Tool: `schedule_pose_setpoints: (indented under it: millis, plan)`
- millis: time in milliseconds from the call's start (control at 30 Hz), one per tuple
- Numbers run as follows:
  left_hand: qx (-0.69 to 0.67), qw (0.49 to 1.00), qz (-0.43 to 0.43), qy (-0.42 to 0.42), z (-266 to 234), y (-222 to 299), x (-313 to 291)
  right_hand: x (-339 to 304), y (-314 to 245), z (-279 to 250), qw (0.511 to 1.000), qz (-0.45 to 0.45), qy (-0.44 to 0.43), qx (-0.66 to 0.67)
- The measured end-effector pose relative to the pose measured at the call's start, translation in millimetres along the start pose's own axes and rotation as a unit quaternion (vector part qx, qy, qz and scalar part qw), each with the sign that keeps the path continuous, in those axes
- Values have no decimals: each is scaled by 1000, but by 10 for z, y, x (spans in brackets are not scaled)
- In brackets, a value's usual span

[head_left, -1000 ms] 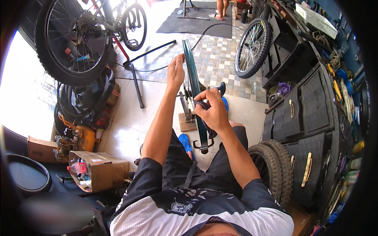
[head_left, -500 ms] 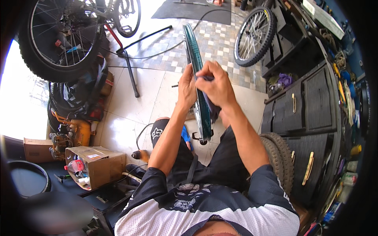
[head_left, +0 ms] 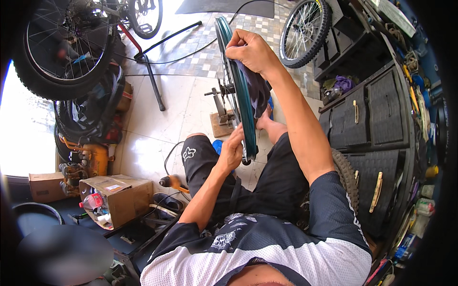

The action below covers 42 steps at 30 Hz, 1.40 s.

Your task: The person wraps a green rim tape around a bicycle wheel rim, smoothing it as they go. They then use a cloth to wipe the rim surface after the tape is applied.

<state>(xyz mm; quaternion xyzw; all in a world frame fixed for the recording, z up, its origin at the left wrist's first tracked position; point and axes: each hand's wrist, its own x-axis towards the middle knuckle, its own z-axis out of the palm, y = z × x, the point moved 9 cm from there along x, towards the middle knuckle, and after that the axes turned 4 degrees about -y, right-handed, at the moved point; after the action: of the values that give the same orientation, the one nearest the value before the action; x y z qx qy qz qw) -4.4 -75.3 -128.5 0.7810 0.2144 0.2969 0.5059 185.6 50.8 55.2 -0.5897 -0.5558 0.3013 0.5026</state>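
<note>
A bare bicycle wheel point(head_left: 246, 114) with a teal rim stands upright and almost edge-on in front of me, between my knees. It sits at a truing stand point(head_left: 220, 119) with a wooden base. My right hand point(head_left: 254, 51) is closed on a dark grey cloth point(head_left: 257, 90) at the upper, far part of the rim; the cloth hangs down the rim's right side. Lower and nearer, my left hand point(head_left: 232, 150) grips the rim from its left side, with some fingertips hidden behind it.
A bicycle point(head_left: 71, 47) and a stand leg point(head_left: 155, 86) are at far left. A power drill point(head_left: 172, 182) lies by my left knee, near a cardboard box point(head_left: 125, 198). At right are a tyred wheel point(head_left: 305, 33), black drawers point(head_left: 343, 119) and a tyre point(head_left: 346, 176).
My left hand has slid down the rim toward me. My right hand has moved up and away along it with the cloth, which now shows more.
</note>
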Motion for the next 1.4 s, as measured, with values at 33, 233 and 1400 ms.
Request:
schedule_pose_setpoints:
  millis: [33,233,1400]
  plan:
    - [-11,999,-6,-30,62,-84,-85,12,-2,3,1000,11,-2,8]
    - [138,980,26,-143,347,-474,-257,90,60,-54,999,21,33,-19]
    - [-49,982,-3,182,-806,244,1126,-451,-174,26,998,-29,4,-48]
